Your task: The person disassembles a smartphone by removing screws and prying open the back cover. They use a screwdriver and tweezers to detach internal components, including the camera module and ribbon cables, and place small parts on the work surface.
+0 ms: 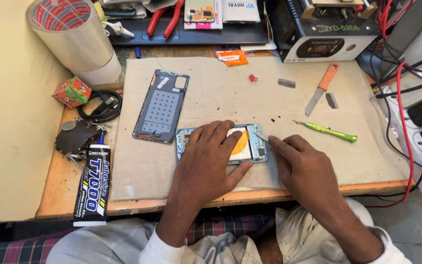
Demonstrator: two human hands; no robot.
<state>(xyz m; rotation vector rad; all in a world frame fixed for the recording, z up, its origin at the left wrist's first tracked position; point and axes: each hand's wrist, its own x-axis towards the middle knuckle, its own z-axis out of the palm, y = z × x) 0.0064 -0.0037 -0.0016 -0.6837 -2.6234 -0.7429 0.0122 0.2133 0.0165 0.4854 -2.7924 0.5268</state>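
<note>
The opened phone (pixel 244 145) was pinned flat by the spread left hand (pixel 210 159); tweezers (pixel 261 138), pinched in the right hand (pixel 303 166), were best kept shallow.

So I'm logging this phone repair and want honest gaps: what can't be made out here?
Head view only:
- Opened phone: mostly hidden under the left hand.
- Thin metal tool in the right hand: its tip is too small to identify.
- Tape roll: cut off by the top edge.
</note>
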